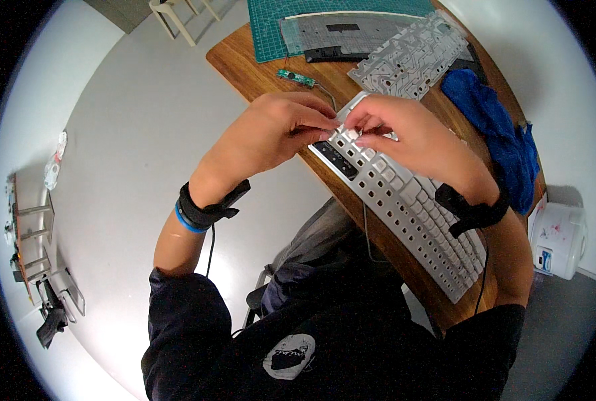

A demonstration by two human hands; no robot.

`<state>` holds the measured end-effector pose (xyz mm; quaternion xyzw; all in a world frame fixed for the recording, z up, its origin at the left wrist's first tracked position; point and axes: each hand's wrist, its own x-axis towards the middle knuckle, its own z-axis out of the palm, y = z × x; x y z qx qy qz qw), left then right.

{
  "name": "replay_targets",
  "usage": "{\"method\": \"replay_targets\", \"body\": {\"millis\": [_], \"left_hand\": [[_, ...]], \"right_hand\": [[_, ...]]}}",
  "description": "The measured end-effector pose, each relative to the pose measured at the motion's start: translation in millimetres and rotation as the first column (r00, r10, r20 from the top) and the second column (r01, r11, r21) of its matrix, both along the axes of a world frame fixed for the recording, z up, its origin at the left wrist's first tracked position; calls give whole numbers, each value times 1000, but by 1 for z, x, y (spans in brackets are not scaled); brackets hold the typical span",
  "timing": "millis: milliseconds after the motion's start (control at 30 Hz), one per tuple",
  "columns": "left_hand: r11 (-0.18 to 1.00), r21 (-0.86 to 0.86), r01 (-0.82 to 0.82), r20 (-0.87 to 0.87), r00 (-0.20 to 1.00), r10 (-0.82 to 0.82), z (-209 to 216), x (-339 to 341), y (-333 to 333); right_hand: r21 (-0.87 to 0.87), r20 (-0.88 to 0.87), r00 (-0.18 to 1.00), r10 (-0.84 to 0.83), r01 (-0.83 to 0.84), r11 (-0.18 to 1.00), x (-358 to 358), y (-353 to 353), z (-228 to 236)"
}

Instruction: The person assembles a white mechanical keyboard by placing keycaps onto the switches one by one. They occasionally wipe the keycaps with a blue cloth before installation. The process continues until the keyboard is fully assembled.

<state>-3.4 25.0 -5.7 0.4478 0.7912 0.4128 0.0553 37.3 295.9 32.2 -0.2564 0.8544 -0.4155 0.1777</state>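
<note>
Pale grey keyboard (415,217) slants from centre of frame to lower right, on a wooden desk (241,60). White keycaps fill part of it; rows of bare sockets show along its left edge. Dark panel (335,160) near its upper end.

Both hands at that upper end. Left hand (281,120): fingertips drawn together at the edge; grip unclear. Right hand (411,130): thumb and fingers curled close around a white keycap; cannot tell whether pinched or only touched.

Above: small green circuit board (295,77), clear traced sheet (415,57), green cutting mat (268,33). Crumpled blue cloth (495,127), upper right.
</note>
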Motion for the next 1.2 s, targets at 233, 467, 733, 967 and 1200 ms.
{"method": "replay_targets", "body": {"millis": [233,467,733,967,1200], "left_hand": [[980,-140,141,-90,984,-155,22,-13,3],[959,-207,193,-55,976,-209,27,-24,7],[943,-284,174,46,985,-167,39,-24,12],[955,-246,167,100,984,-147,33,-28,11],[953,-259,156,97,986,-135,40,-25,13]], "right_hand": [[109,-469,867,170,-135,985,0,-10,-12],[219,-535,817,215,-112,969,2,-15,-13],[233,-552,804,221,-105,967,4,-15,-11],[319,-574,764,294,-122,940,7,-18,-5],[247,-504,827,248,-137,959,4,-18,-2]]}}
